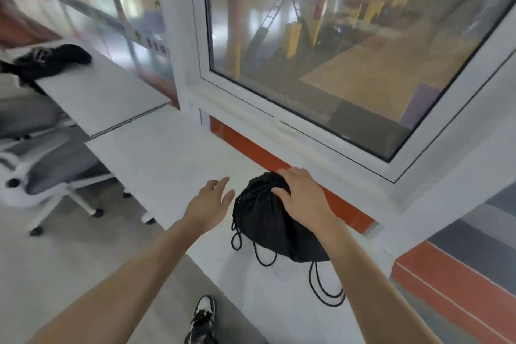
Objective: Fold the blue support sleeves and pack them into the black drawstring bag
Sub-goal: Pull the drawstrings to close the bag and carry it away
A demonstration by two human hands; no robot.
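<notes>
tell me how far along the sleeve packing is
Looks nearly done: no blue sleeves are in view, and the black bag sits bulging on the white counter with its top gathered. The right hand rests on the cinched top; the left hand hovers open beside it. What is inside cannot be seen.

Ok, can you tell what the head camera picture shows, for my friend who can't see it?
A right hand rests on a black bag on a white desk by a window. The left hand hovers open beside the bag, whose cords trail toward the person. An office chair stands at left.
</notes>
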